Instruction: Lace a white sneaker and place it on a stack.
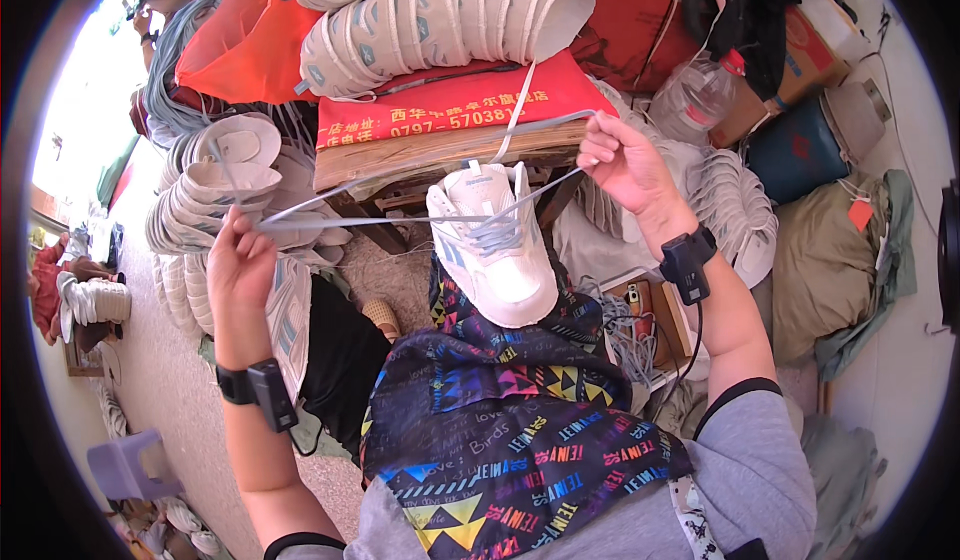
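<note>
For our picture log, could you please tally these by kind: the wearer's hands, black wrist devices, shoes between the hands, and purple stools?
Hands (left hand, right hand): 2
Wrist devices (left device, right device): 2
White shoe: 1
Purple stool: 1
Total: 6

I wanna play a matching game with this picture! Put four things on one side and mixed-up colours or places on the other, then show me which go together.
Things:
1. shoe
2. lace
3. stool
4. apron

Clues:
A. light purple
B. dark, with bright, colourful patterns
C. white, with its toe pointing toward the person
D. held by the left hand and the right hand

Right pairs: 1-C, 2-D, 3-A, 4-B
</note>
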The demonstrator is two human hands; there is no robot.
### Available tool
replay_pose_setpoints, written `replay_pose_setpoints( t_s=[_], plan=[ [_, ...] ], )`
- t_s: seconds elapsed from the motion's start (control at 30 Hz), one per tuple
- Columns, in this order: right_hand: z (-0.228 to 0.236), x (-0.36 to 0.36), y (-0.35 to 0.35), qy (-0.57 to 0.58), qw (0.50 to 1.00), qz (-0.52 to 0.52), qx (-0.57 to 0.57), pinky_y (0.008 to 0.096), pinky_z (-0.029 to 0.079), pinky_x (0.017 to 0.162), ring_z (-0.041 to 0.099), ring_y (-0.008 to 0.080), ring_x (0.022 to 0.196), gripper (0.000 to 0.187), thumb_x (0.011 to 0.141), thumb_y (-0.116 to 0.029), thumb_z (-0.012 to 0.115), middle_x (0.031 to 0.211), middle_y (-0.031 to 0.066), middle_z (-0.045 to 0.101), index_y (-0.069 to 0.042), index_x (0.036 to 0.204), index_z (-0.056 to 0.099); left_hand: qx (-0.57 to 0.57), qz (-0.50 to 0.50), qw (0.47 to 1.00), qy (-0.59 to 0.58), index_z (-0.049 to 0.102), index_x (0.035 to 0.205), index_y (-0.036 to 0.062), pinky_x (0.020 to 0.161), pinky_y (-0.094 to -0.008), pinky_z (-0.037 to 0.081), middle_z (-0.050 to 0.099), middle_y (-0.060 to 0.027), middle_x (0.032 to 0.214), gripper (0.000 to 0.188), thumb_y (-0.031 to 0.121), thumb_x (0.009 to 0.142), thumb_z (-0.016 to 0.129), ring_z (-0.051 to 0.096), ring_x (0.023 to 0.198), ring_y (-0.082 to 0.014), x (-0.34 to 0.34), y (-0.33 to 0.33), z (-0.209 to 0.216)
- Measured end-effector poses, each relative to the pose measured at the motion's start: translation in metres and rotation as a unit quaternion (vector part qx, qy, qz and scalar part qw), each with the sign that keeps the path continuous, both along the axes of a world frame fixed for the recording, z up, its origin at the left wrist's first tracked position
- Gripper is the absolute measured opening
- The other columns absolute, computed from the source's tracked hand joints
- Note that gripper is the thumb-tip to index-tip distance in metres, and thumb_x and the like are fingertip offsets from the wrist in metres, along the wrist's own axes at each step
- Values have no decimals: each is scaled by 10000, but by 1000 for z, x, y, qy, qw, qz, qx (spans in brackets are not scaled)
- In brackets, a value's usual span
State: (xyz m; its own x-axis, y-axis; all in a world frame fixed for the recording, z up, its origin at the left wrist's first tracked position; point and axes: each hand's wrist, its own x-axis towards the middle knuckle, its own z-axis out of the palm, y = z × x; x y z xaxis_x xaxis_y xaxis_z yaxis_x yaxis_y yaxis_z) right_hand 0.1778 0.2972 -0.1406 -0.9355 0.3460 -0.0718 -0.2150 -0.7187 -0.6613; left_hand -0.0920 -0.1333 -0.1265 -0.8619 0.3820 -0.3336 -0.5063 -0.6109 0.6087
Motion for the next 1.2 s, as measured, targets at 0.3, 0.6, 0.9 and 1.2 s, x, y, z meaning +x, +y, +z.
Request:
replay_pose_setpoints(
  t_s=[0.3,0.6,0.9,1.2],
  plan=[
    [-17,123,180,-162,947,-256,-111,217,332,461,345,57,476,114,978,-43,467,616,-54,389,-19,1088,485,35,146,988,17,527,861,21,639,-276,412,474,-24,697,145,94,986,509,460,634,-137,-106,-173,-14],
    [-25,186,191,-309,891,-313,109,196,218,384,306,22,475,161,936,-149,560,660,-64,375,-61,1062,606,-313,147,886,308,612,1159,30,478,-197,280,368,56,697,258,200,1013,483,327,571,-34,3,-49,23],
    [-29,23,-61,-255,891,59,372,201,442,645,553,61,709,158,932,-189,585,829,-3,612,-50,990,632,-250,-202,896,305,608,1065,1,709,-234,489,665,-69,916,209,176,1003,513,592,758,-102,126,128,-51],
    [-51,20,-64,-231,817,11,528,302,476,629,599,135,647,261,891,-312,623,711,41,649,-57,913,675,-316,-220,855,348,658,951,-9,635,-210,426,607,25,766,187,165,961,592,512,671,-50,140,139,-53]
  ],
)
